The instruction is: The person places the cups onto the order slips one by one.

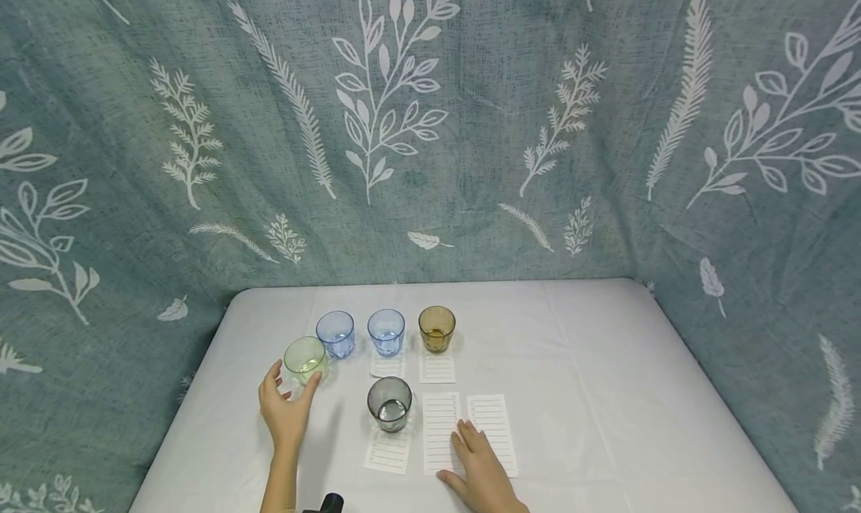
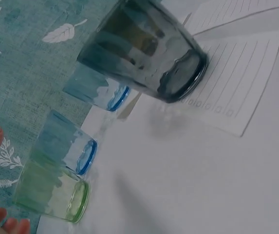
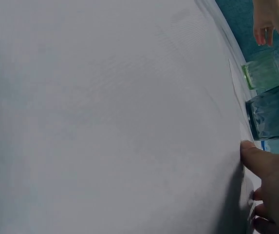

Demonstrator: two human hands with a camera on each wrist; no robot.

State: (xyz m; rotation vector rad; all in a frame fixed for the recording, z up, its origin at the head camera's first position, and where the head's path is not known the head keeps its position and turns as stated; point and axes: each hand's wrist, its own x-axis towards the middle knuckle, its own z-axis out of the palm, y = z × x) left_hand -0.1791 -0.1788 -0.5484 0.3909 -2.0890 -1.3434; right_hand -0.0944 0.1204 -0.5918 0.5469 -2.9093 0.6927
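My left hand (image 1: 288, 416) is at the green glass (image 1: 306, 357) on the left of the table, thumb and fingers spread to either side of it. In the left wrist view, a gap shows between the fingers (image 2: 13, 225) and the green glass (image 2: 51, 190), which stands upright. My right hand (image 1: 479, 468) lies with extended fingers over two lined paper slips, the left one (image 1: 440, 423) and the right one (image 1: 494, 423). A grey glass (image 1: 389, 404) stands between the hands, at the top of another lined slip (image 1: 387, 453).
Behind the grey glass are two blue glasses, one (image 1: 335, 335) close to the green glass, the other (image 1: 386, 333) by a slip (image 1: 387, 365). An amber glass (image 1: 437, 330) stands by another slip (image 1: 437, 369). A patterned curtain (image 1: 484, 139) hangs behind the white-covered table (image 1: 605, 393).
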